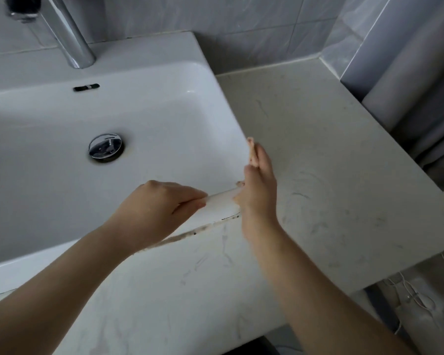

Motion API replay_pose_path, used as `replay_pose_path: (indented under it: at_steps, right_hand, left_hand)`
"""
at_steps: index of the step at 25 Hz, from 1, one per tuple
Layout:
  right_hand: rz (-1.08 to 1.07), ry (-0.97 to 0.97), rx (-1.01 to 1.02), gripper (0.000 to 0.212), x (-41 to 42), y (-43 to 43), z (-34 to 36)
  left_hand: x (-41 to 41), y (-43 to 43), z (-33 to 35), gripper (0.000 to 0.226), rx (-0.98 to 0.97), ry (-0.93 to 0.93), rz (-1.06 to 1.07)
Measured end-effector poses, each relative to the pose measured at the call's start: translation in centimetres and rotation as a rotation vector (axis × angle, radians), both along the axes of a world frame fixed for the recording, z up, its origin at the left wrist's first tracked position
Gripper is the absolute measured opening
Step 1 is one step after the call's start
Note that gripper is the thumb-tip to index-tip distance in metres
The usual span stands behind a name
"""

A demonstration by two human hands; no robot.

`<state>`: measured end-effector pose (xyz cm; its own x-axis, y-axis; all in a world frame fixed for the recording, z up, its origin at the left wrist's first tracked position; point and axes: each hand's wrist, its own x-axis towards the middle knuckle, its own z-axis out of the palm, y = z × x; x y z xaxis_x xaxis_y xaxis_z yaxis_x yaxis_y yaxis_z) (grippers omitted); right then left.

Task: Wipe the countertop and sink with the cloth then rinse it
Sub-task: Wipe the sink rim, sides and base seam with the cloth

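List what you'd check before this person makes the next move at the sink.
1. Is a cloth in hand? Cannot tell: none plainly shows at the left hand or the right hand.
2. Is the water off? Ok: no stream falls into the sink.
3. Is the seam along the sink's front edge clean? Not ok: dark grime lines it.
4. Is the countertop wiped? Cannot tell: its grey marks may be dirt or veining.
5. Is the drain stopper open? Cannot tell.
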<state>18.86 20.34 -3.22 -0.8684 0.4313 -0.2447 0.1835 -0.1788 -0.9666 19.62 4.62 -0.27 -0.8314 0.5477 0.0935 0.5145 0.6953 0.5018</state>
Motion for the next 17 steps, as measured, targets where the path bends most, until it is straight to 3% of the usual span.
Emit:
replay_pose_path:
  at_steps: [4,6,8,11,14,16,17]
  right_hand:
    - [-0.247,0.032,-0.082,0.056,1.4,-3.6,-0.8]
    - [-0.257,-0.042,-0.067,0.056,-0.9,-1.5,-0.3]
    - [-0.24,0.003,-0.113,0.056,-1.6,-0.1,0.1]
    - [-0.392,0.089,0.03,0.051,1.5,-4.7,0.2]
    - [-0.295,0.167,0.095,0.057,3.3,-10.0,-0.8]
    - [-0.356,0.12,-0.047,0.04,1.8,-8.5,-0.2]
    - [-0.386,0.079,-0.171,0.045,1.0,-6.7,-0.1]
  left_hand:
    - [0.1,-1.4,0.0,0.033,0.055,-0.061,0.022]
    - [-0.3,-1.5,0.2,0.025,0.012,-0.132,-0.001]
    - [-0.6,-1.6,0.5,0.027,-0.039,-0.209,-0.025]
    - [-0.9,-2.0,0.9,0.028,-0.029,-0.282,-0.039]
    - [-0.7,-2.3,1.1,0.028,-0.031,-0.296,-0.101]
    - [-0.6,-2.5,1.0,0.03,-0.056,-0.277,-0.108]
    - [-0.6,-2.5,0.8,0.032,-0.064,-0.261,-0.099]
